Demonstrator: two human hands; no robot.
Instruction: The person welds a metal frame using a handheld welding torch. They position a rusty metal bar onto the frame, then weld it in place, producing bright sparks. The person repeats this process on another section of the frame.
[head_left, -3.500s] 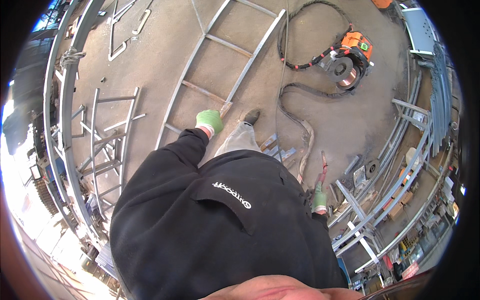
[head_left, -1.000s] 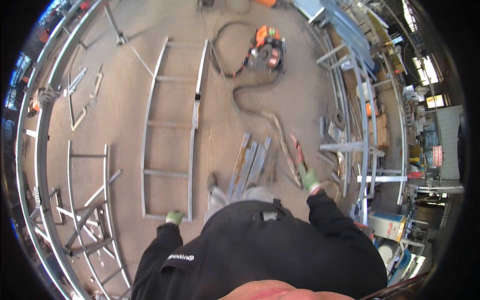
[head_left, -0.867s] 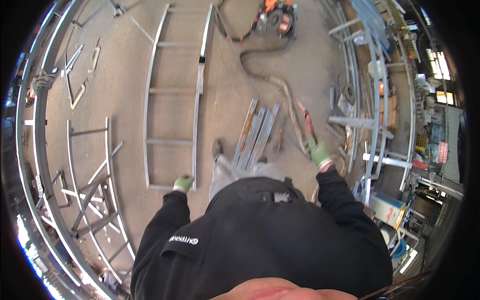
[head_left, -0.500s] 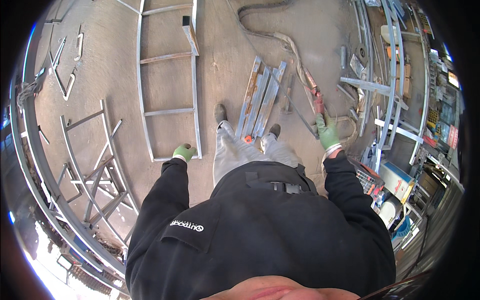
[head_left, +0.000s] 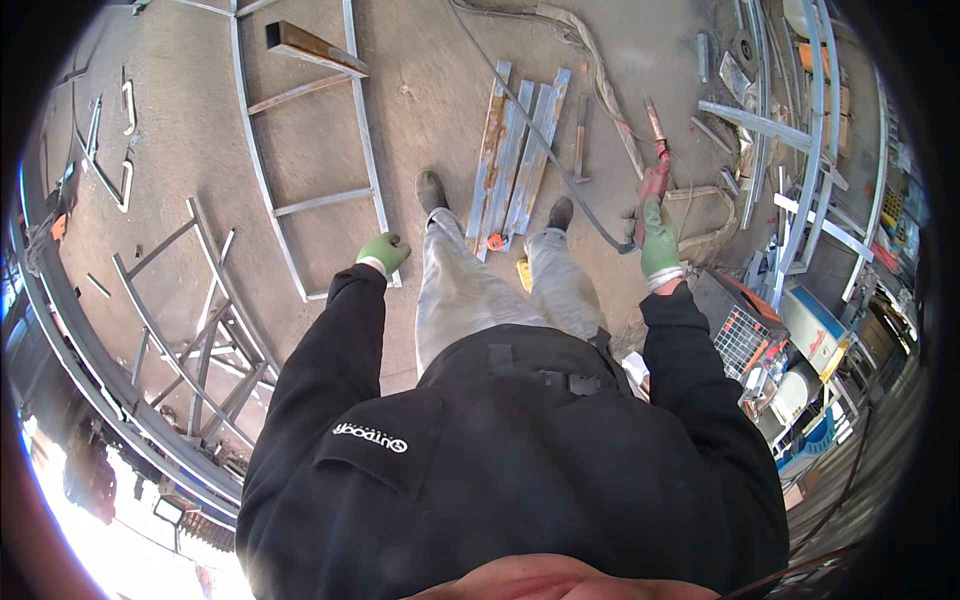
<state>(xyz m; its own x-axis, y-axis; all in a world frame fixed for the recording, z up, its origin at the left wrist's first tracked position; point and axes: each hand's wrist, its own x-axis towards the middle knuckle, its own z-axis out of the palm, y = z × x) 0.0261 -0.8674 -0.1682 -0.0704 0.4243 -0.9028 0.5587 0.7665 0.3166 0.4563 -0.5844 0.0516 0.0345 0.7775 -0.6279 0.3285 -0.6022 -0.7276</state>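
Note:
My right hand, in a green glove, is closed round the red handle of a welding torch. The torch's narrow tip points away from me. A dark cable runs from beside that hand toward the far left. My left hand, also gloved in green, is curled into a fist with nothing visible in it. It hangs near the close end of a ladder-like steel frame on the floor. Several steel tubes, partly rusty, lie side by side in front of my feet, with an orange tape measure at their near end.
A rusty square tube sticks up from the frame. Another steel frame lies at left. A pale hose loops across the floor. Steel bars and a wire-fronted box stand at right. A yellow object lies between my legs.
I have moved forward a little, so the floor things sit nearer. My left hand has risen slightly and curled tighter. The torch stays in my right hand, its tip now tilted more to the right.

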